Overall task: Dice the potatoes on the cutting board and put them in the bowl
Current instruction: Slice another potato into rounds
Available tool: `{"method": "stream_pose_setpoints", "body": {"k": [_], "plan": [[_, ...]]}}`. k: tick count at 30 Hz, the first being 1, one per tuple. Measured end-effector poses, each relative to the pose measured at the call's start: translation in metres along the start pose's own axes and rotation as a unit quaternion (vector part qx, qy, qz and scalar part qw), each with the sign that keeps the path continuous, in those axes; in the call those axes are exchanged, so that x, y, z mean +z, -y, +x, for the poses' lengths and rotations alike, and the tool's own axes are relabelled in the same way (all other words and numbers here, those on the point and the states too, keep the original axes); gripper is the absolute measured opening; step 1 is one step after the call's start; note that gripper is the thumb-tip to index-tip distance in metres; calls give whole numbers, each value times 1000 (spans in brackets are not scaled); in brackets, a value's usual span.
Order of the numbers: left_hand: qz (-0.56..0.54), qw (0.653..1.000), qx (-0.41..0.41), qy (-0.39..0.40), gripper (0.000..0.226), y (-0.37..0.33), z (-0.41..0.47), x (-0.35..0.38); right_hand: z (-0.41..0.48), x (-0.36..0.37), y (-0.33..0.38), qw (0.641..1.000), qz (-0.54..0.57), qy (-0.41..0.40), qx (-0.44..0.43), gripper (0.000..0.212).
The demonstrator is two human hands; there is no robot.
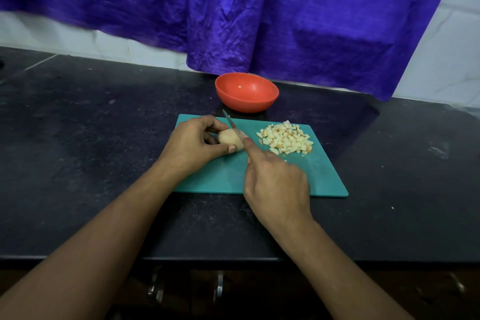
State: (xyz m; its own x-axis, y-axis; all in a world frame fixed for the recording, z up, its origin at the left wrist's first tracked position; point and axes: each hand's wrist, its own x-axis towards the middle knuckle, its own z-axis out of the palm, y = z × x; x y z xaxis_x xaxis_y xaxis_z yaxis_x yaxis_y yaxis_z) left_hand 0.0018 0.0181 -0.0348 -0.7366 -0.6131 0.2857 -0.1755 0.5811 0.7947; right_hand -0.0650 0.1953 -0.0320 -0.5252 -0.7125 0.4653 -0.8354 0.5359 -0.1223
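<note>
Found on left part of teal cutting board (319, 174): one whole potato (230, 139), pinched between thumb and curled fingers of left hand (192, 147). Knife (231, 123) gripped in right hand (276, 182), fingers curled round handle, index finger stretched toward blade, edge set across potato's right end. Diced potato pile (285, 138) on board's right part, apart from both hands. Orange-red bowl (246, 105) just behind board on black countertop (78, 138).

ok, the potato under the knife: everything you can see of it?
The potato is small, oval and pale tan. It lies on its side on the teal cutting board, left of the diced pile. The left hand grips it, thumb on the near side. The knife in the right hand has its blade across the right end.
</note>
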Motion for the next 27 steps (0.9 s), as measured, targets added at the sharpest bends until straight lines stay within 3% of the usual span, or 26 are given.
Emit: {"method": "stream_pose_setpoints", "body": {"k": [27], "plan": [[-3,1000,6,-27,36,3,1,4,8,-7,-8,998,49,48,-10,49]]}}
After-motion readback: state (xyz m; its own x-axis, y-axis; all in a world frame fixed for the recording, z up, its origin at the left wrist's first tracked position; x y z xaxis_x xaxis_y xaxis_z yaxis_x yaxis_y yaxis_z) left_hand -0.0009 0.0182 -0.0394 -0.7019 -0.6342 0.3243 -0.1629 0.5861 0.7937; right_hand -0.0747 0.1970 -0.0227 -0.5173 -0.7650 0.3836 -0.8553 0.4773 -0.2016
